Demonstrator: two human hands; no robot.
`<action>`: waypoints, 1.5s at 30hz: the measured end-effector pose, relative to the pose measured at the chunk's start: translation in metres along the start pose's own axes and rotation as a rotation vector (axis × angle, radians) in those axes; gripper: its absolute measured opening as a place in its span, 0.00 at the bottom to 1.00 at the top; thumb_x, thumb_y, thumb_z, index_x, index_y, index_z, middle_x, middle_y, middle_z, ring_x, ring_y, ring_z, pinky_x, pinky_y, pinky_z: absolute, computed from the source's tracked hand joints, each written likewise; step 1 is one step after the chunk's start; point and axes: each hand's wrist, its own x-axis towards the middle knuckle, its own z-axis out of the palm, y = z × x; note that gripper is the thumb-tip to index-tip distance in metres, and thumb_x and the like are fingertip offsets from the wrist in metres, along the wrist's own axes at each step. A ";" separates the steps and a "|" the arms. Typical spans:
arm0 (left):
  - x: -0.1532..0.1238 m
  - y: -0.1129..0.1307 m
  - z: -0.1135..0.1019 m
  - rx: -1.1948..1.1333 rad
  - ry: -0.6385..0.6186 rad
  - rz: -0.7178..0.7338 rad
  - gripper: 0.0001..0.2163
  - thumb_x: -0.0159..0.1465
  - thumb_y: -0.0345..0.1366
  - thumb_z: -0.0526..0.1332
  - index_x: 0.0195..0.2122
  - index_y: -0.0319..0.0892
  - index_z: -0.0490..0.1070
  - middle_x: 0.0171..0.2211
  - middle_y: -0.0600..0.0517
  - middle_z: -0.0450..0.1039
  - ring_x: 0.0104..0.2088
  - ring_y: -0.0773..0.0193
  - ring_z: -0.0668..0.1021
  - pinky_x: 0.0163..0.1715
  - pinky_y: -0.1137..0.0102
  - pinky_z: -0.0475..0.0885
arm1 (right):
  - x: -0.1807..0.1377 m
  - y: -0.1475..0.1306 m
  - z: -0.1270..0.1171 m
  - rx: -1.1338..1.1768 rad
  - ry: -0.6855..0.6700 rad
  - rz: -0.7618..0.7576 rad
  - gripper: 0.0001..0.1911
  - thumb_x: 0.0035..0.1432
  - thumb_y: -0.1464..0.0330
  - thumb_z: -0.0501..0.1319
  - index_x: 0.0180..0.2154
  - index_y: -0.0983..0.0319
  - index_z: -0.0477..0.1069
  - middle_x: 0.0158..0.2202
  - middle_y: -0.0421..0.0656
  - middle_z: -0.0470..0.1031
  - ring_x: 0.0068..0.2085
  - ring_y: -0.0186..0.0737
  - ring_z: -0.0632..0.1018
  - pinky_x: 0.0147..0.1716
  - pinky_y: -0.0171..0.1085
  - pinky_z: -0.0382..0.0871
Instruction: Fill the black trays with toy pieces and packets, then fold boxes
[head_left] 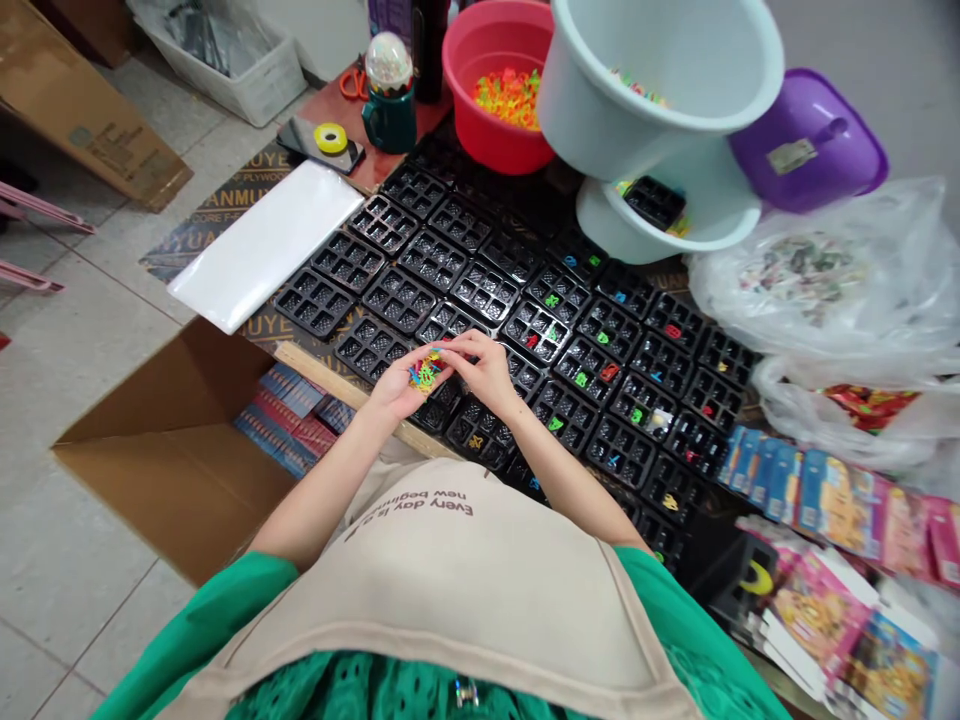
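My left hand [401, 385] is cupped palm up and holds a small pile of coloured plastic pieces [426, 371]. My right hand [484, 365] reaches into that pile with fingers pinched on the pieces. Both hands hover over black compartment trays [420, 258] laid in rows on the table. Several trays on the right [600, 365] have single coloured pieces in their cells; those on the left are bare.
A red basin [491, 75] of coloured pieces, white buckets [660, 70], a purple lid [814, 140] and a green cup [390, 110] stand at the back. Clear bags [825, 280] and printed packets [840, 500] lie right. An open cardboard box [180, 450] sits left, a plastic sheet stack [262, 245] behind it.
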 end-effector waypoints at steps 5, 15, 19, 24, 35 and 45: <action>0.001 -0.004 -0.001 0.061 -0.037 -0.030 0.03 0.63 0.25 0.61 0.35 0.34 0.75 0.30 0.50 0.77 0.27 0.70 0.79 0.19 0.82 0.68 | -0.003 0.002 -0.001 0.135 0.100 0.146 0.08 0.58 0.62 0.66 0.36 0.58 0.83 0.30 0.41 0.80 0.32 0.36 0.77 0.36 0.37 0.71; 0.001 -0.009 -0.004 0.211 -0.030 0.088 0.09 0.50 0.24 0.69 0.32 0.35 0.73 0.27 0.53 0.73 0.23 0.74 0.74 0.15 0.84 0.59 | -0.021 0.010 0.006 -0.282 0.152 -0.251 0.11 0.66 0.66 0.58 0.39 0.59 0.80 0.36 0.44 0.82 0.36 0.38 0.78 0.39 0.41 0.69; 0.000 -0.008 -0.006 0.255 -0.021 0.081 0.09 0.49 0.26 0.70 0.29 0.35 0.72 0.25 0.52 0.73 0.21 0.75 0.72 0.14 0.84 0.57 | -0.023 0.013 0.002 -0.476 0.098 -0.362 0.12 0.68 0.68 0.56 0.40 0.56 0.79 0.36 0.44 0.82 0.36 0.39 0.77 0.39 0.43 0.66; -0.001 0.000 -0.006 0.263 -0.008 0.118 0.12 0.49 0.28 0.72 0.28 0.37 0.69 0.25 0.53 0.72 0.21 0.76 0.70 0.13 0.85 0.54 | -0.001 0.028 -0.013 -0.414 0.352 -0.032 0.10 0.64 0.63 0.60 0.36 0.55 0.81 0.35 0.44 0.77 0.40 0.45 0.74 0.45 0.47 0.66; -0.003 0.011 -0.012 0.238 -0.026 0.147 0.13 0.50 0.31 0.74 0.30 0.37 0.69 0.25 0.53 0.72 0.21 0.76 0.71 0.13 0.85 0.55 | 0.045 0.062 -0.034 -0.482 0.326 0.106 0.07 0.61 0.67 0.62 0.34 0.60 0.80 0.36 0.45 0.74 0.42 0.45 0.72 0.48 0.46 0.65; 0.003 0.018 0.003 0.247 -0.059 0.180 0.15 0.50 0.34 0.76 0.29 0.36 0.69 0.24 0.54 0.71 0.20 0.77 0.70 0.13 0.84 0.53 | 0.054 0.018 -0.023 -0.276 0.056 -0.129 0.20 0.55 0.58 0.70 0.49 0.54 0.79 0.42 0.44 0.75 0.42 0.42 0.75 0.44 0.44 0.71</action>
